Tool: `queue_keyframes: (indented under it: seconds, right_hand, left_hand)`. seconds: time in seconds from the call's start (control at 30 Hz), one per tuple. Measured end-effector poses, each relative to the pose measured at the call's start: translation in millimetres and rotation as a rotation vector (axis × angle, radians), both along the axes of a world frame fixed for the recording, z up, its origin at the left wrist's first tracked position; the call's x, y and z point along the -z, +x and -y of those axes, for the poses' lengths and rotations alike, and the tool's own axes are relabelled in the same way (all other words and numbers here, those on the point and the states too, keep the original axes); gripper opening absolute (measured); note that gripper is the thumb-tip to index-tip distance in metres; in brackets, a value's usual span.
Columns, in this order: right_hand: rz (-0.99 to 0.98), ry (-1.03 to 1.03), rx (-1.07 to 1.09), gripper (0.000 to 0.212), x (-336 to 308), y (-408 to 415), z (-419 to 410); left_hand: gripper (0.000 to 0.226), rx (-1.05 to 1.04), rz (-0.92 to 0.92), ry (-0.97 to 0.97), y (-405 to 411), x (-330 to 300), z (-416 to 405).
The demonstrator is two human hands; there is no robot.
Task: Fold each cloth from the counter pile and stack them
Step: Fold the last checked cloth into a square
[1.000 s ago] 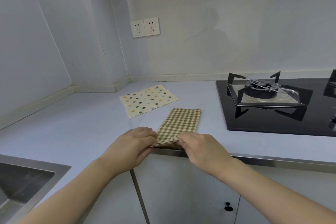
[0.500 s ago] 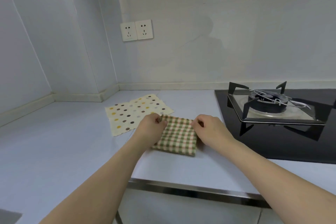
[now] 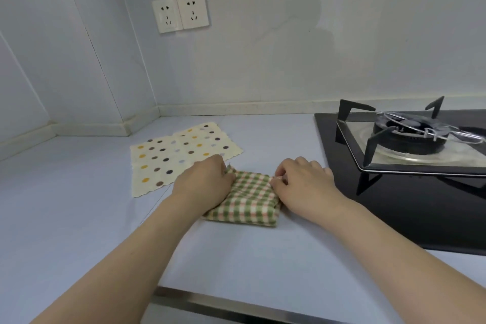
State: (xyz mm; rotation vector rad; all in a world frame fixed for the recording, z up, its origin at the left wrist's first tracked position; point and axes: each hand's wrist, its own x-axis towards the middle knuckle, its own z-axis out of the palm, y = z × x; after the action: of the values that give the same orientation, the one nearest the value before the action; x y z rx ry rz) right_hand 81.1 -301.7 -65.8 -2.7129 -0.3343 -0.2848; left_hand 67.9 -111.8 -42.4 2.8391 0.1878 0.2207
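Note:
A green checked cloth (image 3: 247, 200), folded into a small square, lies on the pale counter (image 3: 79, 205) in front of me. My left hand (image 3: 205, 184) pinches its far left corner and covers its left edge. My right hand (image 3: 302, 181) pinches its far right corner with curled fingers. A cream cloth with coloured dots (image 3: 178, 155) lies flat just behind and to the left, its near right corner partly hidden by my left hand.
A black gas hob (image 3: 410, 187) with a burner and pan support (image 3: 410, 137) sits close on the right. Two wall sockets (image 3: 181, 12) are on the back wall. The counter's metal front edge (image 3: 236, 305) runs below my arms.
My hands carried the near end of the checked cloth away from me and laid it over the far end, halving its length. Both hands now rest at the far corners.

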Motion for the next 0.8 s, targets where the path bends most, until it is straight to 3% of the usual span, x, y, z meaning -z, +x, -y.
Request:
queue_keyframes:
  seconds: [0.13, 0.17, 0.3, 0.37, 0.5, 0.6, 0.8]
  right_hand:
    - [-0.029, -0.014, -0.038, 0.021, -3, -2, 2]
    - [-0.043, 0.016, -0.067, 0.019, -5, -3, 2]
    - [-0.126, 0.367, -0.154, 0.018, -11, -6, 4]
    - [-0.1, 0.421, -0.15, 0.02, -13, -7, 4]
    - [-0.088, 0.424, -0.128, 0.018, -12, -8, 6]
    - [-0.067, 0.343, -0.14, 0.012, -10, -10, 7]
    - [-0.054, 0.281, -0.192, 0.01, -9, -18, 7]
  left_hand:
    - [0.021, 0.084, 0.422, 0.036, -54, -1, 16]
    - [0.022, 0.116, 0.457, 0.027, -70, -1, 23]
    - [0.039, 0.073, 0.267, 0.143, -104, 16, 51]
    - [0.048, 0.001, 0.251, 0.18, -105, 21, 61]
    - [0.04, -0.077, 0.23, 0.285, -97, 18, 69]
    - [0.028, -0.122, 0.166, 0.251, -95, 16, 72]
    - [0.04, -0.169, 0.107, 0.151, -90, 17, 78]
